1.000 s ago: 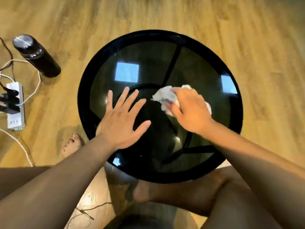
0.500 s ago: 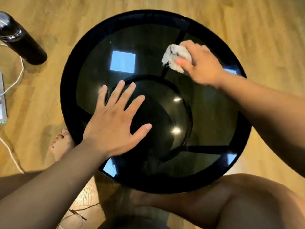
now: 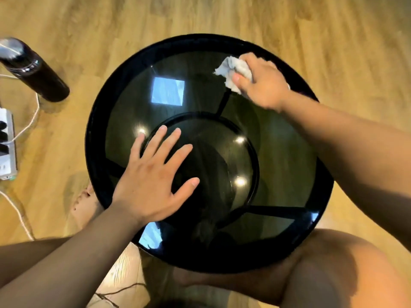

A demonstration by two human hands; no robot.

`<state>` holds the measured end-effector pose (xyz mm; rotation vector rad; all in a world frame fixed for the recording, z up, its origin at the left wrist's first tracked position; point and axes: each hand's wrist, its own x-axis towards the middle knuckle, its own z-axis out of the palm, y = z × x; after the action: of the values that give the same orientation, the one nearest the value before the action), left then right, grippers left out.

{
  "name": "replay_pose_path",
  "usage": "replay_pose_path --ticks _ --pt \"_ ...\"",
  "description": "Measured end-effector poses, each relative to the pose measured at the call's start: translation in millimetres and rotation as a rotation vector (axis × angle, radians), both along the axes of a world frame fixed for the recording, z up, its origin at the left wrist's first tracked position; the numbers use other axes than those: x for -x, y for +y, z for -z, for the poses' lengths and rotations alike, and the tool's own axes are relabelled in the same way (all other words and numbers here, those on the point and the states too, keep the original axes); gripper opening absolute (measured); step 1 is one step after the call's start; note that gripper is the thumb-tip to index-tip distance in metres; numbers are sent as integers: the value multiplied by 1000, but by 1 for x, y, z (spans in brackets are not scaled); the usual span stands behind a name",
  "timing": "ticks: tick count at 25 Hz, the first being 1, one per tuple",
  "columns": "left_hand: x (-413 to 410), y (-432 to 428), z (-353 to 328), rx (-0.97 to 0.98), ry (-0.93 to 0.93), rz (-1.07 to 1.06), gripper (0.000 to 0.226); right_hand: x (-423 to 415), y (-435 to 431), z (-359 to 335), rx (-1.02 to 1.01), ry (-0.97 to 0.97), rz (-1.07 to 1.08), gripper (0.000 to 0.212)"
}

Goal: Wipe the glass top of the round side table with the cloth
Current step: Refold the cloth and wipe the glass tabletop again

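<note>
right hand clenched on a crumpled white cloth at the far edge of the round glass surface, left hand flat, fingers spread, near side, dark bottle on the floor

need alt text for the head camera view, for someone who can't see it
Seen from above, a person's right hand presses a crumpled white cloth on the far edge of a round black glass side table, while the left hand lies flat on the glass. A dark bottle and a power strip are on the wooden floor to the left.
</note>
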<state>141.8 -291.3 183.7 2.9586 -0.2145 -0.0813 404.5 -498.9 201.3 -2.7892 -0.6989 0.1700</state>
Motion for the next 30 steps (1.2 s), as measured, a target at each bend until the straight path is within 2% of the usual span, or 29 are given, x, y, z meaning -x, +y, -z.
replay_pose_path --ticks 5,8,10,12,15,18,21,25,30 --pt "0 -2 -3 -47 10 -15 71 182 -113 -13 -27 127 -105 46" --pt "1 -4 0 -44 -16 -17 73 235 -149 -22 26 202 -225 44" --pt "1 -4 2 -38 -28 -13 73 221 -150 -20 47 196 -242 45" --pt "2 -3 4 -31 -36 -7 74 179 -135 -14 22 103 -212 47" --pt "2 -2 6 -16 -43 4 74 80 -100 -7 -33 4 -82 45" --pt "2 0 8 6 -49 13 73 -24 -54 -1 -47 0 -5 46" --pt "1 0 8 23 -47 14 72 -72 -29 3 -9 -23 62 52" --pt "2 0 4 34 -47 22 69 -50 -50 -5 -45 7 44 49" --pt "0 0 4 45 -58 2 70 70 -121 -13 -66 89 335 38"
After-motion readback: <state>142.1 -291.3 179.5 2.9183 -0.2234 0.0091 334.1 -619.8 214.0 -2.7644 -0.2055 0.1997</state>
